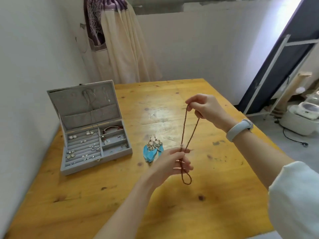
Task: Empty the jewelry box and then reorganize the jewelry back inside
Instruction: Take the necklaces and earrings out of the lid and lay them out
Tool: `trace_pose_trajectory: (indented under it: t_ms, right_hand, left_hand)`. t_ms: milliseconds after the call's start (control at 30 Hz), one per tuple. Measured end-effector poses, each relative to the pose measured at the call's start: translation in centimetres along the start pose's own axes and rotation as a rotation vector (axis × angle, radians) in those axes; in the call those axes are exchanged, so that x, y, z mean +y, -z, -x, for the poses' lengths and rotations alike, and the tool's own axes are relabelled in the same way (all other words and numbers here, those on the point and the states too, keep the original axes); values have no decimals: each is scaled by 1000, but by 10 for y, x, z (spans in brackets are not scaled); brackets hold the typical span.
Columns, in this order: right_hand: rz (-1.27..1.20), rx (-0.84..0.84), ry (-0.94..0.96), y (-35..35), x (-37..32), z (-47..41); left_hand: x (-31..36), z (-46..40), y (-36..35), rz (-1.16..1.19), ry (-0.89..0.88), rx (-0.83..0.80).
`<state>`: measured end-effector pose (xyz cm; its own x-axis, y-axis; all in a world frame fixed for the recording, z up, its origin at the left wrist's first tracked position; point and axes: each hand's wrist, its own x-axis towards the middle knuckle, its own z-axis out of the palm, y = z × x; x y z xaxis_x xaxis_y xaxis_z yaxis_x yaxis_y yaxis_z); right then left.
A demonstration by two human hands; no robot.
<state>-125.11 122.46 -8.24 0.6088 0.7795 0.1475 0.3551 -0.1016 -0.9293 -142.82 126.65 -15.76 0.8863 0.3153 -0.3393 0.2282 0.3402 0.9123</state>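
Note:
A grey jewelry box (114, 155) stands open at the table's left, lid upright with thin chains hanging in it. Its tray holds several small earrings, a red bracelet (113, 128) and a pendant. A pair of blue feather earrings (151, 150) lies on the table to the right of the box. A brown beaded necklace (185, 133) is stretched in the air above the table. My right hand (202, 106) pinches its upper end. My left hand (172, 164) grips it lower down, and a small loop hangs below that hand.
The yellow wooden table (155, 204) meets a white wall on the left. A curtain (120, 40) hangs behind the box. Off the table's right edge stand a metal frame (276, 69) and a white appliance (300, 116) on the floor.

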Motion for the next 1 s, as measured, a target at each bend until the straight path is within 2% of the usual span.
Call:
trace_pose_trajectory:
  t_ms: [133,300,400,667,733,833,1000]
  right_hand:
    - [135,-6,-111,-17,63,-15]
    - [266,-42,-73,-43,105,-33]
    - [322,-82,-13,-56,112,-46]
    - [470,-79,150,-68,122,-41]
    - [525,-90,223,-66,127,-25]
    - [706,-220,282,-67,130,-3]
    - [958,-438,169,-72,127,0]
  left_hand:
    - [-22,1,2,-174,57,231]
    - [-31,3,6,-856,-177,441]
    - [-32,4,7,-1045,-283,479]
    - [-43,5,17,-1279,-372,430]
    - [-44,9,23,-1339,-449,412]
    - [-51,15,32,-1475,-504,337]
    - [-64,26,39,-1652,-453,121]
